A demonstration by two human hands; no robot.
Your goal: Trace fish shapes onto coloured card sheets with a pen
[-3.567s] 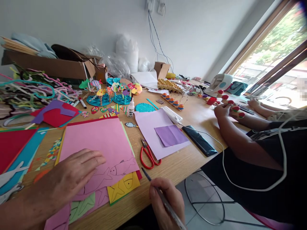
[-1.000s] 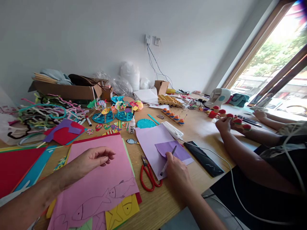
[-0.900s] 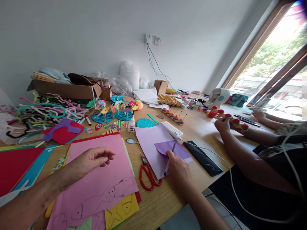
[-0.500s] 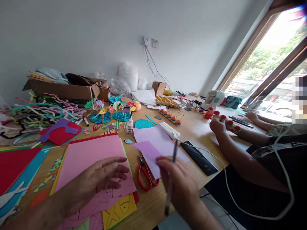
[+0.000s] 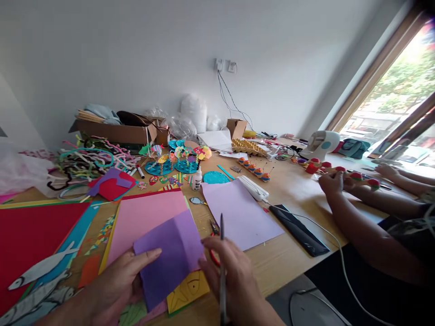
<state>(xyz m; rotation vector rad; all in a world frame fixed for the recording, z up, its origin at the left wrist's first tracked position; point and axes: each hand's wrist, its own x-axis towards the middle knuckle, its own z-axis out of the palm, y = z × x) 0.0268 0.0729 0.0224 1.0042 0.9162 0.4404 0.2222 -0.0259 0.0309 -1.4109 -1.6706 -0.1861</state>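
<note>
A folded-looking sheet of purple paper is pinched in my left hand, thumb on top and fingers underneath. Between the fingers of my right hand a slim pen stands nearly upright. The same hand's fingertips are at the sheet's right edge; whether they grip it I cannot tell. Beneath the sheet lie pink paper and a yellow piece with a fish drawn on it. Scissors with red handles are mostly hidden behind my right hand. A pale lilac sheet lies beyond.
A glue bottle stands behind the papers. White paper fish lie at left. A white power strip and a black packet are to the right. Another person's hand holds a red-topped craft piece at far right.
My left hand, empty before, now holds the purple paper. The sheet has come leftward from over the lilac sheet, with my right hand keeping the pen. The view has turned left.
</note>
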